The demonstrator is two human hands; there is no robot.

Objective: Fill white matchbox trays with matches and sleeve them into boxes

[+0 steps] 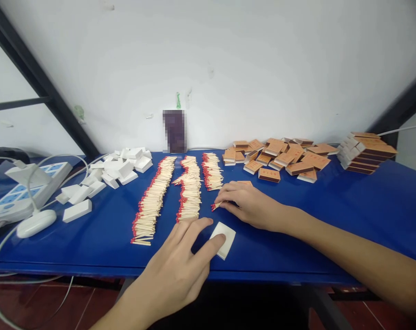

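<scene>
My left hand [180, 261] rests at the front edge of the blue table [331, 215], its fingers touching a small white inner matchbox tray [224, 239]. My right hand [249, 201] lies palm down just beyond it, fingers pinched on a few red-tipped matches [216, 206] whose tips poke out to the left. Three long rows of red-tipped matches [189, 190] lie on the table left of my right hand. An orange matchbox sleeve [245, 183] peeks out behind my right hand.
A heap of white inner trays [108, 176] lies at the back left. Orange matchbox sleeves [283, 158] are piled at the back right, with a stack [364, 153] further right. A power strip [18, 190], white mouse-like device [36, 223] and cables sit at far left.
</scene>
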